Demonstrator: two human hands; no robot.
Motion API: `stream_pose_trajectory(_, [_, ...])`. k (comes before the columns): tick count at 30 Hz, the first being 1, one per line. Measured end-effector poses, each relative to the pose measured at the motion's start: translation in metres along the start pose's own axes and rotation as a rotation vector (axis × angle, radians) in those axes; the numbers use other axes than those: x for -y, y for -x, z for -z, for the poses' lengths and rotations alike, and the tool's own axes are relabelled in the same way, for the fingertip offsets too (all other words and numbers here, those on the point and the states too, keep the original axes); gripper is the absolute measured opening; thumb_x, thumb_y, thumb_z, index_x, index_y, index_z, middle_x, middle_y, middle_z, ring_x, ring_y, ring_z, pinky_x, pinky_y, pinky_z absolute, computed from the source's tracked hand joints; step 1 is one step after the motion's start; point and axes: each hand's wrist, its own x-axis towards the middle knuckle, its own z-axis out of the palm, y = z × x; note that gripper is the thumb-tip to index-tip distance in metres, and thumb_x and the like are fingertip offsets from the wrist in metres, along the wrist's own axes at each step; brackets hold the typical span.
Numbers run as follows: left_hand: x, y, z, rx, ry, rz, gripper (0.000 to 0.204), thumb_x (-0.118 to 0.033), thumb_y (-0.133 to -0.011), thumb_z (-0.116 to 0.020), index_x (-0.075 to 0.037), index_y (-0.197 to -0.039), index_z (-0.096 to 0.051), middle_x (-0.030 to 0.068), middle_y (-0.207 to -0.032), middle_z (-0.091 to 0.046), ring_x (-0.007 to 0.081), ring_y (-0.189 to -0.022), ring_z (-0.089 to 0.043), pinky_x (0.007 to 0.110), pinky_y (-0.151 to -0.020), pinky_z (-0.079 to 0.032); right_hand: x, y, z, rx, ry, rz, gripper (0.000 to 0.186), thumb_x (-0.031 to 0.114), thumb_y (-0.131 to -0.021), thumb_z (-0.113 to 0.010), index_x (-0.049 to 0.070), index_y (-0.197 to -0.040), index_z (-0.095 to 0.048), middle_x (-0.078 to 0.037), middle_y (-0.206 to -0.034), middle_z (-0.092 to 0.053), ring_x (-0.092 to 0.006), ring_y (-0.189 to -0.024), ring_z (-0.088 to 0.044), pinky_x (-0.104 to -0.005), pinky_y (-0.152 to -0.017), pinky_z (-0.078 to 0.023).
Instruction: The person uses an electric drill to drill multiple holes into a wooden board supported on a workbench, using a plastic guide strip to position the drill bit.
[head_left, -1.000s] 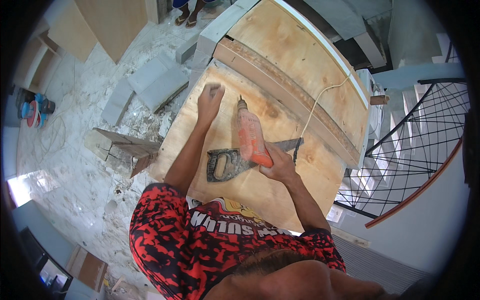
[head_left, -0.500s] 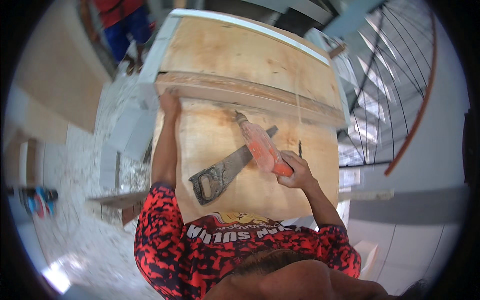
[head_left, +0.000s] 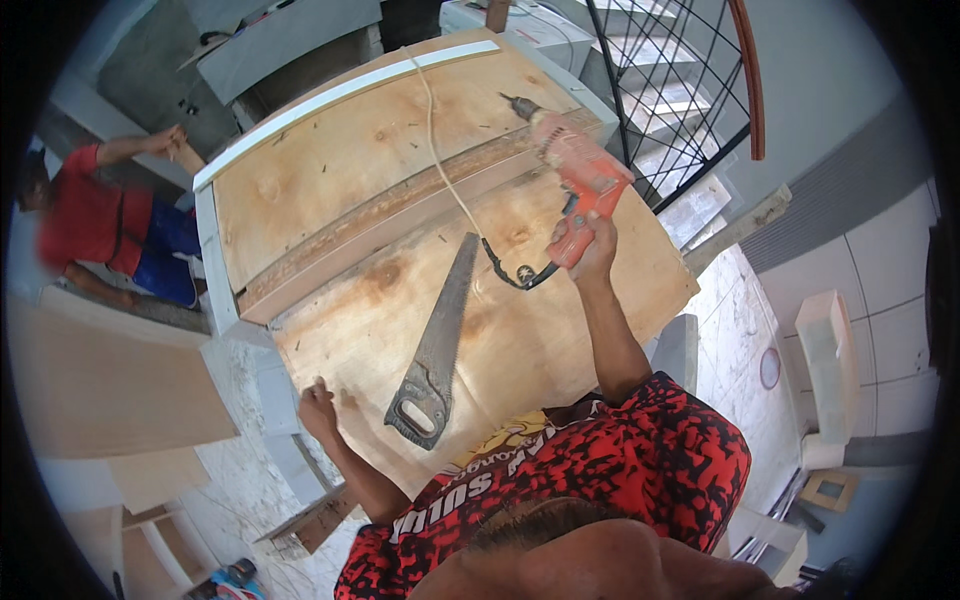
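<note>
My right hand [head_left: 588, 245] grips the handle of a dusty orange power drill [head_left: 590, 175], raised over the right part of a plywood cabinet [head_left: 345, 325]. The drill's bit points toward the far left. From the handle a cord [head_left: 433, 120] runs across the wood, dark near the drill and pale farther off. My left hand [head_left: 318, 405] is by the near left edge of the plywood, its fingers curled; whether it holds anything small is hidden. Between my hands a handsaw [head_left: 437, 340] lies flat, handle toward me. Beyond it, a long wooden strip [head_left: 400, 207] crosses the cabinet.
At far left a person in a red shirt [head_left: 100, 215] stands with one hand on a piece of wood. A metal stair railing [head_left: 680, 90] rises at far right. Plywood sheets [head_left: 120, 375] lean at left; a wooden offcut [head_left: 740, 228] juts out at right.
My left hand has left the strip's left end and come back toward me. The drill has moved right, away from above the saw. My view has turned, showing more of the person at left.
</note>
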Motion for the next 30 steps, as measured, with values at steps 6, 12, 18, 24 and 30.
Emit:
stream_pose_trajectory(6, [-0.06, 0.066, -0.077, 0.133, 0.387, -0.29, 0.04, -0.028, -0.092, -0.062, 0.004, -0.117, -0.061, 0.0202, -0.108, -0.065, 0.0296, -0.097, -0.063, 0.036, -0.082, -0.05, 0.014, -0.057, 0.094, -0.323, -0.251, -0.06, 0.03, 0.035, -0.089, -0.053, 0.008, -0.102, -0.051, -0.006, -0.081, -0.054, -0.0191, -0.063, -0.053, -0.0332, -0.047, -0.044])
stream_pose_trajectory(12, [-0.142, 0.026, -0.111, 0.074, 0.139, -0.772, 0.05, -0.024, -0.09, -0.064, 0.003, -0.129, -0.051, 0.0249, -0.131, -0.052, 0.0398, -0.126, -0.046, 0.045, -0.107, -0.034, -0.01, -0.089, 0.165, -0.345, -0.408, -0.062, 0.033, 0.037, -0.09, -0.052, 0.009, -0.106, -0.051, -0.004, -0.084, -0.053, -0.0176, -0.064, -0.052, -0.0293, -0.046, -0.041])
stream_pose_trajectory(18, [-0.248, -0.075, -0.11, -0.054, -0.351, -1.02, 0.077, -0.032, -0.083, -0.072, -0.012, -0.146, -0.034, 0.0212, -0.152, -0.027, 0.0456, -0.139, -0.027, 0.059, -0.11, -0.025, -0.012, -0.099, 0.176, -0.313, -0.463, -0.065, 0.033, 0.04, -0.09, -0.053, 0.01, -0.104, -0.051, -0.003, -0.081, -0.053, -0.0173, -0.063, -0.053, -0.03, -0.046, -0.042])
stream_pose_trajectory(24, [-0.292, -0.12, -0.134, 0.053, -0.762, -0.927, 0.084, -0.048, -0.082, -0.068, -0.022, -0.151, -0.028, 0.0143, -0.158, -0.019, 0.0435, -0.143, -0.019, 0.072, -0.105, -0.02, -0.017, -0.109, 0.173, -0.38, -0.49, -0.079, 0.033, 0.04, -0.09, -0.053, 0.01, -0.105, -0.052, -0.003, -0.08, -0.053, -0.0172, -0.063, -0.053, -0.0329, -0.054, -0.045])
stream_pose_trajectory(30, [-0.282, -0.125, -0.145, 0.008, -0.756, -0.959, 0.082, -0.057, -0.084, -0.062, -0.024, -0.151, -0.028, 0.0103, -0.158, -0.021, 0.0406, -0.143, -0.022, 0.071, -0.104, -0.022, -0.02, -0.108, 0.177, -0.389, -0.467, -0.073, 0.032, 0.039, -0.091, -0.051, 0.01, -0.107, -0.051, -0.004, -0.083, -0.052, -0.017, -0.061, -0.05, -0.0317, -0.055, -0.044])
